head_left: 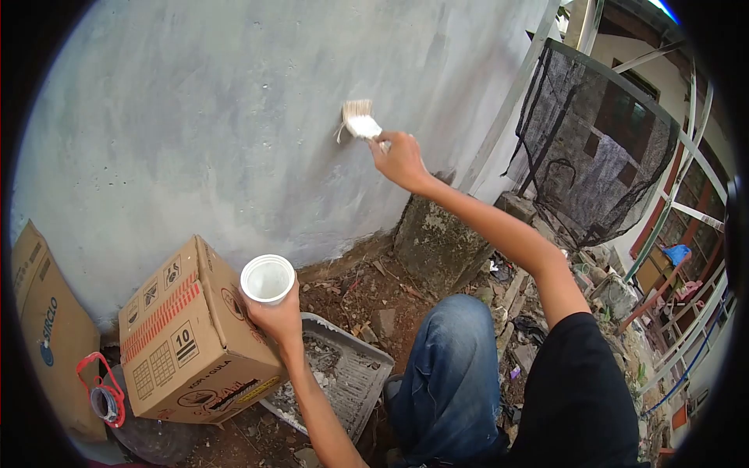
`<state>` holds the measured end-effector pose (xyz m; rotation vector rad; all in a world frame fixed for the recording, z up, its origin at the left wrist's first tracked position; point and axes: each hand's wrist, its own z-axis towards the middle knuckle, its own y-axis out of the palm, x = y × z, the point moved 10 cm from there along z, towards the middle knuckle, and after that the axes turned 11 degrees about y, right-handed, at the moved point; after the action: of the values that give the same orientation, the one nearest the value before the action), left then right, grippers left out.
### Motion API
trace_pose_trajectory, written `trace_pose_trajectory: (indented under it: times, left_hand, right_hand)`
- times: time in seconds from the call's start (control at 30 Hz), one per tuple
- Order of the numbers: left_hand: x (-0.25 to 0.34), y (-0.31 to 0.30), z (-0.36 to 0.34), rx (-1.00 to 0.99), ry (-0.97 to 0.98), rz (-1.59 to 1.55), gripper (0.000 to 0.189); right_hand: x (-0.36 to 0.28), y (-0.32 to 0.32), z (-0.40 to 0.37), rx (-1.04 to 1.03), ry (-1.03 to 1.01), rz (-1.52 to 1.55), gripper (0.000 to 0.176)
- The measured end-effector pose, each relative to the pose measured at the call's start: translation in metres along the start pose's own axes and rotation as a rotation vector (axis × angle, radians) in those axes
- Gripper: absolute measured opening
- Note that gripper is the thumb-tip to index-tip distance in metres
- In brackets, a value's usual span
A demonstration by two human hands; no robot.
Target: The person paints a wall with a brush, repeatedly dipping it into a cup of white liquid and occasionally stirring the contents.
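Your right fingers (385,148) pinched the brush (361,122) by its handle, the best hold, near the wall (195,117); it looked light, soft-bristled. Your left fingers (256,310) wrapped the white cup (268,278) beside the box (168,331), sensibly, as it seemed light, easily squeezed.

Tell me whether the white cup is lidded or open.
Open: the cup, in the left hand, shows a bare rim and pale inside, with no lid across it.

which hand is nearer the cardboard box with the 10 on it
The left hand: it holds the white cup close by the box. The right hand is farther off, holding the brush up at the wall.
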<state>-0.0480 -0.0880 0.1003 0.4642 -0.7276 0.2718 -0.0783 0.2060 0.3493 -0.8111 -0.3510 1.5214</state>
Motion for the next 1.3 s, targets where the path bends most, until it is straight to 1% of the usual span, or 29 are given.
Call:
trace_pose_trajectory:
  times: [0.07, 0.17, 0.27, 0.37, 0.47, 0.57, 0.6, 0.73, 0.83, 0.9, 0.97, 1.07, 1.17, 1.23, 1.27, 1.3]
  left_hand:
    - [-0.004, 0.0, -0.002, 0.004, -0.011, -0.008, 0.058]
    - [0.0, 0.001, 0.0, -0.001, -0.012, 0.015, 0.058]
    - [0.002, 0.001, 0.001, -0.007, -0.005, 0.028, 0.058]
    - [-0.003, 0.002, 0.0, -0.009, -0.043, -0.016, 0.058]
    - [0.0, 0.0, 0.002, 0.001, -0.003, -0.003, 0.058]
    - [-0.003, 0.0, 0.001, 0.001, -0.008, -0.008, 0.058]
    - [-0.003, -0.001, 0.001, -0.001, -0.012, -0.002, 0.058]
    - [0.0, 0.002, 0.0, 0.004, -0.04, 0.001, 0.058]
    - [-0.001, 0.004, -0.001, 0.006, -0.042, -0.005, 0.057]
    - [-0.001, 0.009, -0.004, 0.015, -0.05, -0.014, 0.056]
    - [-0.005, 0.012, -0.006, 0.017, -0.052, -0.015, 0.055]
    - [-0.006, 0.022, -0.008, 0.005, -0.033, -0.052, 0.056]
    - [0.001, 0.025, -0.01, 0.004, -0.015, -0.09, 0.055]
    - [-0.013, 0.034, -0.019, -0.009, -0.047, -0.14, 0.057]
    - [-0.021, 0.034, -0.022, -0.007, -0.074, -0.147, 0.058]
    - [-0.016, 0.033, -0.022, -0.005, -0.064, -0.131, 0.055]
  right_hand:
    - [0.003, 0.008, -0.012, -0.001, -0.033, 0.011, 0.024]
    - [0.014, 0.026, -0.023, -0.083, -0.124, -0.057, 0.024]
    - [0.019, 0.027, -0.029, -0.257, -0.008, -0.089, 0.025]
    - [0.015, 0.026, -0.044, -0.491, 0.114, -0.137, 0.025]
    - [0.02, 0.04, -0.062, -0.561, 0.049, -0.154, 0.024]
    - [0.017, 0.051, -0.083, -0.618, 0.005, -0.103, 0.024]
    - [0.01, 0.05, -0.094, -0.677, 0.054, -0.105, 0.025]
    - [-0.006, 0.064, -0.12, -0.726, -0.092, -0.138, 0.027]
    - [-0.021, 0.063, -0.136, -0.739, -0.066, -0.138, 0.027]
    - [-0.025, 0.062, -0.149, -0.689, -0.023, -0.059, 0.028]
    - [-0.023, 0.058, -0.157, -0.689, -0.066, -0.187, 0.028]
    - [0.002, 0.056, -0.145, -0.695, -0.036, -0.147, 0.029]
    - [0.041, 0.051, -0.123, -0.646, 0.093, -0.15, 0.031]
    - [0.071, 0.053, -0.115, -0.622, 0.125, -0.166, 0.032]
    - [0.076, 0.052, -0.114, -0.665, 0.179, -0.154, 0.031]
    - [0.08, 0.054, -0.117, -0.69, 0.213, -0.148, 0.029]
